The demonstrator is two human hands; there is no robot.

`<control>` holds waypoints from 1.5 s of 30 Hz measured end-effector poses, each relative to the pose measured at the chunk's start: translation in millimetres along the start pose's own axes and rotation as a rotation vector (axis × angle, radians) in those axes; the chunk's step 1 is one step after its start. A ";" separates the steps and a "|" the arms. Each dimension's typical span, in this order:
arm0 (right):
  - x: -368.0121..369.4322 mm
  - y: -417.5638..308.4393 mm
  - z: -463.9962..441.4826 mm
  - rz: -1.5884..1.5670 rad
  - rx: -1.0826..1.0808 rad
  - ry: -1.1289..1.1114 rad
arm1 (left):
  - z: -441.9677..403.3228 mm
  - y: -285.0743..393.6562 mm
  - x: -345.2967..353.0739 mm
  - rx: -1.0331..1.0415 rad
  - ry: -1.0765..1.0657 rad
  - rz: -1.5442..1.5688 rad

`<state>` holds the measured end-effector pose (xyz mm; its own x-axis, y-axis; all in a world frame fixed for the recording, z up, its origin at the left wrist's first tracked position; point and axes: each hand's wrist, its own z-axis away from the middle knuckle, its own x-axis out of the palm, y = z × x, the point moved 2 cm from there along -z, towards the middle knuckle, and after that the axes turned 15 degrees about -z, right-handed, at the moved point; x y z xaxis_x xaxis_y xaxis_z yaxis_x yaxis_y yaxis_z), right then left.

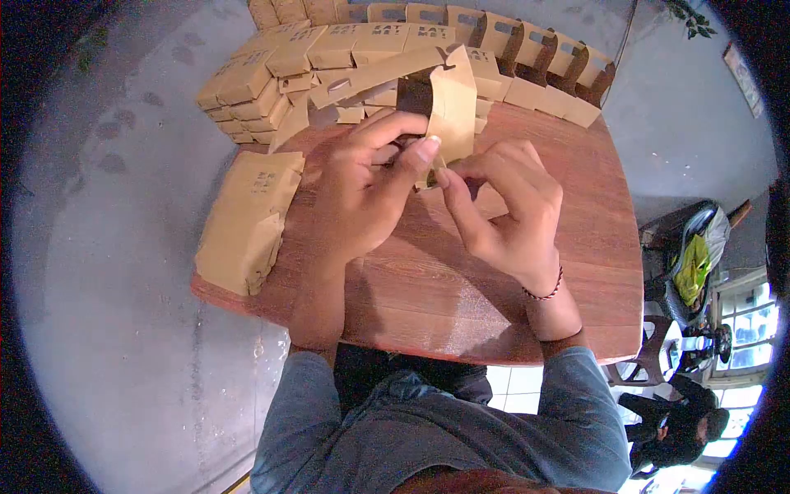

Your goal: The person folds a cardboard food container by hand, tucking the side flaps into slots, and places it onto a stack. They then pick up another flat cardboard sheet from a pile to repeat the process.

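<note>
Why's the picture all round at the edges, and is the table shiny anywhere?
Head view: black, curved borders, probably from a very wide lens; head view: yes, pale glare on the table near its front edge; head view: the windows at right look washed out with brightness.

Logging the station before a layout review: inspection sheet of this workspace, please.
Surface: wood-grain table, reddish brown.
Job's things: part-folded kraft carton held above the table; flat printed blanks at left, count unclear; closed "EAT ME!" boxes stacked at the back; upright cartons with handle slots in a row at back right.
Clutter: yellow-green item in clear plastic, off the table at right.
Grippers: bare hands; left hand grips the carton, right hand pinches its lower end, fingers closed on it.
Cables: nothing seen on the table.
Surroundings: windows and a person in dark clothing at lower right.
</note>
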<state>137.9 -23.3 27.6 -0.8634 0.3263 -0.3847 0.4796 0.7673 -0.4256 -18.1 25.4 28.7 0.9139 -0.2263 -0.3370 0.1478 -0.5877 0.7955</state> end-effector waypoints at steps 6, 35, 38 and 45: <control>7.5 3.7 -1.9 -0.060 -0.096 0.143 | 0.4 2.2 -12.7 -0.064 -0.027 -0.001; 3.2 32.0 -3.7 -0.448 -0.024 0.174 | 13.5 13.5 -9.6 0.059 -0.123 0.166; 10.8 33.5 -2.3 -0.641 0.092 0.189 | 13.0 15.3 -8.4 0.026 -0.125 0.142; 3.4 36.4 -6.4 -0.297 -0.029 0.181 | 10.3 8.2 -9.7 -0.022 -0.181 0.169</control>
<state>151.4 9.3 16.0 -0.9795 0.1775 -0.0951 0.2014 0.8577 -0.4730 -29.6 14.8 33.3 0.8440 -0.4567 -0.2812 0.0083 -0.5132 0.8582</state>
